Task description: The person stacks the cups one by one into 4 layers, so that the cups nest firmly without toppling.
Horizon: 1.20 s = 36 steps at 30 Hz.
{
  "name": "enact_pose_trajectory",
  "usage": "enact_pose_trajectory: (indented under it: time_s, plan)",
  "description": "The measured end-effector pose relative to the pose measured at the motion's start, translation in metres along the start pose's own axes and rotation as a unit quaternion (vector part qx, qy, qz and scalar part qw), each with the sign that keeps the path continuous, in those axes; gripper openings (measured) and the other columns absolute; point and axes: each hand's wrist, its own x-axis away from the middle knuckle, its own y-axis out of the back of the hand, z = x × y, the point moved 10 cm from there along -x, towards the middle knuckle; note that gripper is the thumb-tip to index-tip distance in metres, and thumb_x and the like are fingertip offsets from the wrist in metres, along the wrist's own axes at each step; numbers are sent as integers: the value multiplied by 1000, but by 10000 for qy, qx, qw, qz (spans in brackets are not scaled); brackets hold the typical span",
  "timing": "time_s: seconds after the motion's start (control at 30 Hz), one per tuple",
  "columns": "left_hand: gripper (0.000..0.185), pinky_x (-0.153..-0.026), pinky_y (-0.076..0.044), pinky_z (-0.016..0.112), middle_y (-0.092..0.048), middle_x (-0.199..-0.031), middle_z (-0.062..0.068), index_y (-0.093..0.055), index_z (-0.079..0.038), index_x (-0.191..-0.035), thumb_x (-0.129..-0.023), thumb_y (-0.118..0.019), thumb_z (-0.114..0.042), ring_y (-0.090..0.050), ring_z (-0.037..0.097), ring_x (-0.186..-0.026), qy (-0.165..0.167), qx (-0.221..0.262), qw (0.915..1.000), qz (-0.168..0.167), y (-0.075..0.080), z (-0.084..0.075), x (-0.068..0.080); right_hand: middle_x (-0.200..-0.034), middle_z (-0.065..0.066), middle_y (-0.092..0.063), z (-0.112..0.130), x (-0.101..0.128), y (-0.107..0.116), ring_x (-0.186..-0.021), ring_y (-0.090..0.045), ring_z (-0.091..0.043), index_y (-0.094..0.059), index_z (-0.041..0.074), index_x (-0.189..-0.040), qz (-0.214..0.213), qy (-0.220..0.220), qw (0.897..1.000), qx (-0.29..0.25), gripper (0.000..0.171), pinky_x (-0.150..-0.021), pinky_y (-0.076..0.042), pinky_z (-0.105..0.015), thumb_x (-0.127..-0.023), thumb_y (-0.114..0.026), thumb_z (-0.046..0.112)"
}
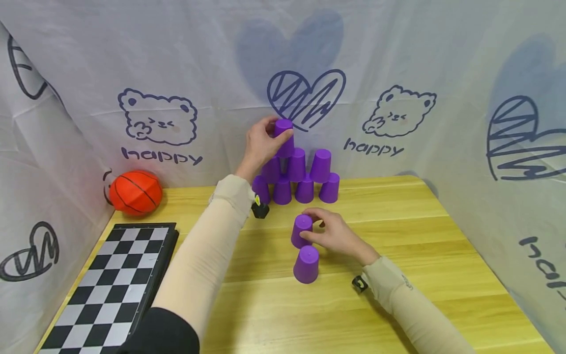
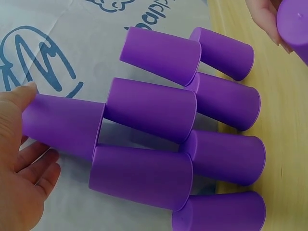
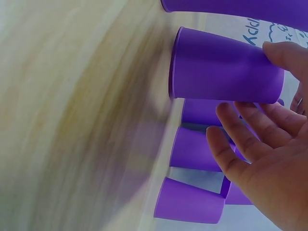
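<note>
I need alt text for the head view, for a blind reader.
A left hand sets a purple cup on a cup pyramid; the right hand grips another cup on the wooden table.

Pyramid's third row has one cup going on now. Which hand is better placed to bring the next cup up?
Probably the right hand: it already grips a loose cup on the table, another cup beside it. The left hand is busy holding the top cup on the pyramid.
</note>
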Motion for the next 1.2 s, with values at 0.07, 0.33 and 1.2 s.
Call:
enact_pose_trajectory:
  time_s: [0.07, 0.33, 1.2]
  plan:
    - [61, -105, -56, 37, -75, -128, 13, -63, -10, -143, -92, -82, -37, -72, 26, -119, 21, -2, 10000, 32, 0, 0, 1, -118, -2, -75, 0, 0, 1, -109, -69, -23, -66, 12, -133, -7, -4, 10000, 5, 47, -93, -59, -50, -92, -83, 26]
    - [72, -109, -55, 39, -70, -136, 14, -55, -15, -152, -91, -83, -41, -67, 27, -127, 186, -12, 9998, 102, 5, 1, 5, -114, 1, -75, 5, -3, 11, -107, -68, -21, -67, 14, -130, -148, 86, 9998, 36, 43, -92, -58, -49, -92, -82, 26]
    - [52, -95, -58, 45, -74, -130, 13, -63, -10, -139, -95, -77, -34, -70, 26, -119, -1050, 434, 9930, 332, 54, -44, 102, -126, -14, -72, 56, -72, 149, -118, -65, -28, -65, 7, -135, -1737, 189, 9845, 162, 51, -98, -52, -47, -93, -78, 33]
